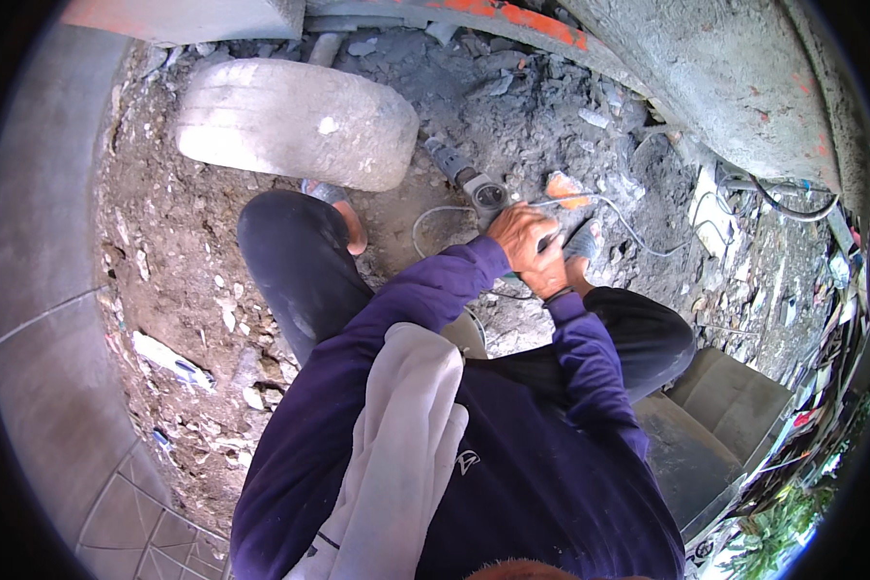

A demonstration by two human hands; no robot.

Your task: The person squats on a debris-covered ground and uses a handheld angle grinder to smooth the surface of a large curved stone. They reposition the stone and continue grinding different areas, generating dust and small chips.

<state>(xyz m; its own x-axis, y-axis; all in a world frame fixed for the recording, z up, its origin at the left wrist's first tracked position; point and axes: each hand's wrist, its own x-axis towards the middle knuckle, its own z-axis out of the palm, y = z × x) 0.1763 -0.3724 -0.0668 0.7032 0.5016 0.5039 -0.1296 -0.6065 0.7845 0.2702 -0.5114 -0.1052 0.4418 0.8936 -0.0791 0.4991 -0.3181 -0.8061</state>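
My left hand (520, 235) and my right hand (548, 275) are together low between my knees, both closed, one against the other. A small dark thing (548, 241) shows between them; I cannot make out what it is. Just beyond my left fingers lies a dusty grey power tool (467, 178) with a long narrow front and a round dark part (490, 196) on its body. My left fingers lie close against this round part; whether they grip the tool is hidden. A bit of green shows beneath the hands.
A pale stone-like cylinder (295, 124) lies on its side beyond my left knee. A grey cable (638, 237) loops around the hands over rubble. An orange brick piece (567, 189) lies near my right foot (583, 242). A concrete wall (725, 87) stands far right; paving (48, 242) runs along the left.
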